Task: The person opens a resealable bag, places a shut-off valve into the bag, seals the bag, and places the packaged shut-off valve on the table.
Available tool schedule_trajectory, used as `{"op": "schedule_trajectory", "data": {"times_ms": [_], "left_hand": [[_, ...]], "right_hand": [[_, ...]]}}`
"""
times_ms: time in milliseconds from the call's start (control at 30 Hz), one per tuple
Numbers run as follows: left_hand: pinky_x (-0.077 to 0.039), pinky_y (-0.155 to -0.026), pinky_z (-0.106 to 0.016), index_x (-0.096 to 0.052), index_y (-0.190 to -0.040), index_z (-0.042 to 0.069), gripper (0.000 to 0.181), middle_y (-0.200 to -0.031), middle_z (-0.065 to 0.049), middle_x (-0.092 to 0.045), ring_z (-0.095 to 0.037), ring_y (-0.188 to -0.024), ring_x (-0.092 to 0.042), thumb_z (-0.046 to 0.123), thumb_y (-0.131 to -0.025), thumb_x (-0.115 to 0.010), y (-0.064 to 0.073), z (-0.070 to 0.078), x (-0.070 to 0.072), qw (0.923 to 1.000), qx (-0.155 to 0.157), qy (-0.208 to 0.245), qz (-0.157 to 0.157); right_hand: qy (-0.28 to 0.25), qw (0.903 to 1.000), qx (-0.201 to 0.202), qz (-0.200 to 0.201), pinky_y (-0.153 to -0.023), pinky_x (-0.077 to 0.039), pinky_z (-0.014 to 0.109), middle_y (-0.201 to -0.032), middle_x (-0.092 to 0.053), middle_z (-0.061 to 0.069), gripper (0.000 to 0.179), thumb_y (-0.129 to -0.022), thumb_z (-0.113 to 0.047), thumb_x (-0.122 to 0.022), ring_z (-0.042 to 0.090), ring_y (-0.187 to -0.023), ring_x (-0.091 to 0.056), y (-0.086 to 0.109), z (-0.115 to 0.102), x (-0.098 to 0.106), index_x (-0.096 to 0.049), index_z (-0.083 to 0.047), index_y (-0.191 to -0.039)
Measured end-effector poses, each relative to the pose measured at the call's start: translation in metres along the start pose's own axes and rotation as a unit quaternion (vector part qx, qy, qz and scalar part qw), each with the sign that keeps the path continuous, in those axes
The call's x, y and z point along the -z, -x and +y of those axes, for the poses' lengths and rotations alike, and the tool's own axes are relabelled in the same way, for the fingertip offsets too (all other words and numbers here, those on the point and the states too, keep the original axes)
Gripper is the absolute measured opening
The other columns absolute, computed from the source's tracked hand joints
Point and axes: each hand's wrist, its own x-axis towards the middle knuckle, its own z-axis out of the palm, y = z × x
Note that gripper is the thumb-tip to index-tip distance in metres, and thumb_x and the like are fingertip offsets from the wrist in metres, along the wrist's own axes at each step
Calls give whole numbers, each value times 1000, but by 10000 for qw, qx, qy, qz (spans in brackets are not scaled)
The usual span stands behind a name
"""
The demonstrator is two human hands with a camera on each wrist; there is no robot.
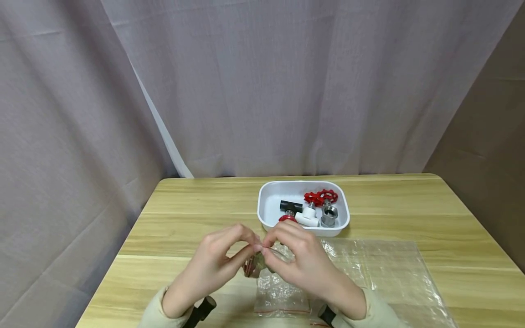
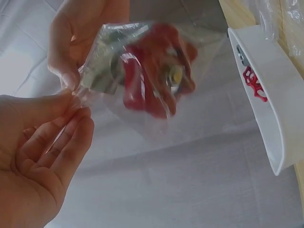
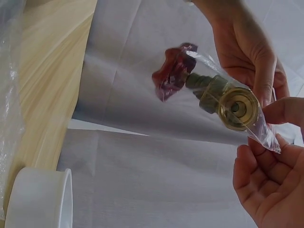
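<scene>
- Both hands are up over the table, and they meet at one edge of a small clear plastic bag [image 2: 152,76].
- The left hand [image 1: 211,262] has that edge pinched between thumb and fingers.
- The right hand [image 1: 301,253] pinches the same edge just beside it, thumb against index finger.
- Inside the bag sits a brass valve with a red lobed handwheel [image 3: 213,92], its round threaded-looking opening turned to the right wrist camera; bag and valve hang beneath the fingers, clear of the tray.
- Just beyond the hands stands a white rectangular plastic tray with rounded corners [image 1: 328,232], and it's well stocked: red handwheels [image 1: 321,197], a black tubular fitting [image 1: 290,206], a white tee-shaped fitting [image 1: 308,217] and a silvery metal valve body [image 1: 329,215].
- Spread flat under the right forearm, large clear plastic sheeting [image 1: 398,269] catches the light, and a smaller clear bag with a red strip [image 1: 283,294] lies at its left.
- All this on a pale wood-grain table [image 1: 184,228], a greyish-mauve curtain [image 1: 262,91] behind.
</scene>
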Motion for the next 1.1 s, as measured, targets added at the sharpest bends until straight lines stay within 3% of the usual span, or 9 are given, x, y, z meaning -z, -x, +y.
{"op": "schedule_trajectory", "data": {"times_ms": [367,533,633,800,1100], "left_hand": [[-55,-83,-22,-60,-99,6,8,-94,-2,-69,-14,-88,-69,2,-95,-66,4,5,-2,9990,-272,-155,311],[-55,-79,-20,-58,-97,5,8,-94,-3,-70,-12,-83,-67,0,-94,-64,5,5,0,9989,-279,-121,368],[-54,-76,-18,-58,-97,5,8,-94,-3,-70,-11,-80,-65,-1,-95,-63,7,5,1,9988,-255,-146,396],[-55,-81,-21,-58,-95,6,6,-95,-3,-71,-14,-86,-68,7,-100,-60,9,4,4,9977,-184,-415,514],[-56,-79,-22,-58,-94,6,10,-95,-3,-71,-16,-86,-69,12,-101,-60,8,3,7,9969,-232,-502,566]], "right_hand": [[348,9992,179,-32,-82,-46,15,-87,-62,-10,9,-86,-12,-69,6,-85,-58,2,-2,-1,-64,-16,-92],[565,9980,127,-255,-81,-45,15,-88,-59,-12,9,-88,-14,-70,5,-84,-56,1,-4,2,-63,-17,-93],[829,9952,92,-515,-79,-46,18,-90,-58,-11,4,-96,-20,-64,6,-85,-55,2,-3,3,-61,-16,-96],[1336,9864,-45,-951,-68,-45,19,-91,-51,-9,21,-107,-30,-45,6,-81,-49,8,-2,-1,-55,-13,-100],[1455,9839,-64,-1033,-61,-36,15,-84,-42,-11,25,-109,-34,-40,4,-74,-40,12,1,-4,-49,-16,-93]]}}
